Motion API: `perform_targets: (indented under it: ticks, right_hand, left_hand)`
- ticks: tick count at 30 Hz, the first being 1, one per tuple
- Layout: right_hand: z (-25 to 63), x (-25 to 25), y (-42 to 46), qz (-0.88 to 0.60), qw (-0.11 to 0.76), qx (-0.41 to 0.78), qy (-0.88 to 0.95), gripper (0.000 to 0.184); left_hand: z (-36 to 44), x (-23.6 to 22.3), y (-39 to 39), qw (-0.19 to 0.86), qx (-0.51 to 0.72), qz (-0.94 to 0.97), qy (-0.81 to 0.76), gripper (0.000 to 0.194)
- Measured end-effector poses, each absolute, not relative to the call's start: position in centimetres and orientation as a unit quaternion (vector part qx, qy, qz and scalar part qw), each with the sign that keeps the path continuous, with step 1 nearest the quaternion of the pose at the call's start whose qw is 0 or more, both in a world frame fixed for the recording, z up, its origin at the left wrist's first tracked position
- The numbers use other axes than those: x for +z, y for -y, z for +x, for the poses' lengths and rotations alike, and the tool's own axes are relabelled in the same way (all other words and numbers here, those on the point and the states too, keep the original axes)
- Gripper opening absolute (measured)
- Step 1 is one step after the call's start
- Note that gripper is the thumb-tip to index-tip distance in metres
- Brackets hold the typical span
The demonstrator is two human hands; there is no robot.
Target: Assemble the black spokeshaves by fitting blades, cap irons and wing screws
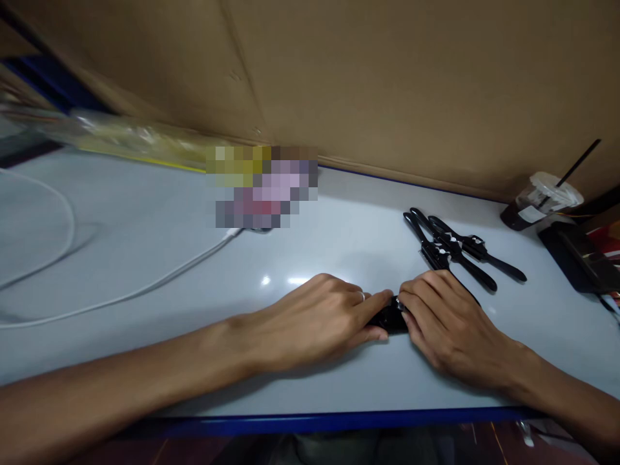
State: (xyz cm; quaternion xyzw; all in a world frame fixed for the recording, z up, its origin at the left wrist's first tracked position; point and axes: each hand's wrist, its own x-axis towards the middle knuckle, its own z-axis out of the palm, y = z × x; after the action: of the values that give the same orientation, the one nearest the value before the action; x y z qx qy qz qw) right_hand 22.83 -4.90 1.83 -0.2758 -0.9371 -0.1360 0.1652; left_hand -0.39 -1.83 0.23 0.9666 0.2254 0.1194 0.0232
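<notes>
1. Left hand (324, 318): fingers curled closed on a black tool (390, 319), near the tabletop's (314, 395) front edge.
2. Right hand (448, 320): fingers bent closed on its other end.
3. Beyond, 3 black-handled tools (454, 247) lie toward the right edge.

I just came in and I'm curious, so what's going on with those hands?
A person is holding a black thing low over the table, with the left hand at one end and the right hand at the other. The hands cover much of it, so I can't tell exactly what it is. Just beyond the right hand lie some black tools with long handles. Farther back on the right stands a plastic cup with a straw.
</notes>
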Motion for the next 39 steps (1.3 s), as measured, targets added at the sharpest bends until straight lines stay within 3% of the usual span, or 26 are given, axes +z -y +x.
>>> perform_targets:
  ticks: [6, 27, 34, 39]
  right_hand:
    - [22.9, 1.8, 4.7, -0.271, 0.163, -0.143, 0.938, 0.024]
    - [23.1, 1.6, 4.2, -0.252, 0.164, -0.129, 0.945, 0.024]
    - [24.0, 2.6, 3.6, -0.239, 0.238, -0.02, 0.941, 0.03]
    - [24.3, 3.5, 4.1, -0.278, 0.279, -0.054, 0.917, 0.024]
  left_hand:
    - [-0.4, 0.3, 1.7, 0.02, 0.121, 0.968, -0.22, 0.051]
    - [-0.7, 0.4, 1.5, 0.038, 0.096, 0.97, -0.219, 0.039]
    - [-0.7, 0.6, 1.3, 0.053, 0.097, 0.978, -0.179, 0.038]
    - [-0.6, 0.6, 1.4, 0.048, 0.082, 0.977, -0.19, 0.038]
